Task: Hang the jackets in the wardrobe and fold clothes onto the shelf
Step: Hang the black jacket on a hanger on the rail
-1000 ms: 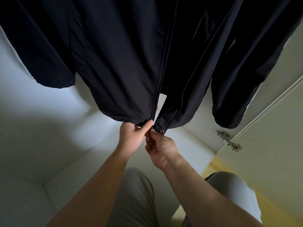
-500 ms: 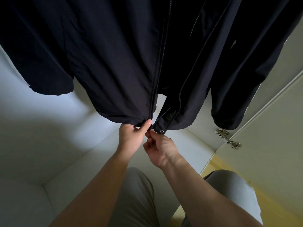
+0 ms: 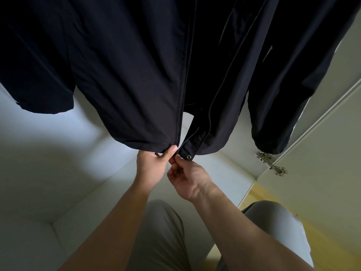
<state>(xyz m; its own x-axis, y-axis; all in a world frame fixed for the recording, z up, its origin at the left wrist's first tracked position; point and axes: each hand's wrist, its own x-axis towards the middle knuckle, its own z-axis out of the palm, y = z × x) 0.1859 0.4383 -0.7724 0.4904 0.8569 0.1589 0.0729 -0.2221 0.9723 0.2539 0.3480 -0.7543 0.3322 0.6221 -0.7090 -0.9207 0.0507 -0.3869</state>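
Note:
A dark navy jacket (image 3: pixel 127 75) hangs inside the white wardrobe and fills the upper part of the view. Its front is open at the bottom, with the zipper's two halves apart. My left hand (image 3: pixel 151 166) pinches the hem of the jacket's left front panel beside the zipper. My right hand (image 3: pixel 187 177) pinches the bottom end of the right zipper strip, just left of a metal snap (image 3: pixel 188 157). The two hands nearly touch at the zipper's base. The hanger and the rail are out of view.
The jacket's sleeves hang at the left (image 3: pixel 39 85) and right (image 3: pixel 283 94). The wardrobe's white floor panel (image 3: pixel 88 192) lies below. An open door (image 3: pixel 322 163) with a metal hinge (image 3: pixel 271 163) stands at the right. My legs in light trousers (image 3: pixel 160 241) are underneath.
Both hands stay at the zipper's base and have shifted only slightly; the jacket's hem sways a little.

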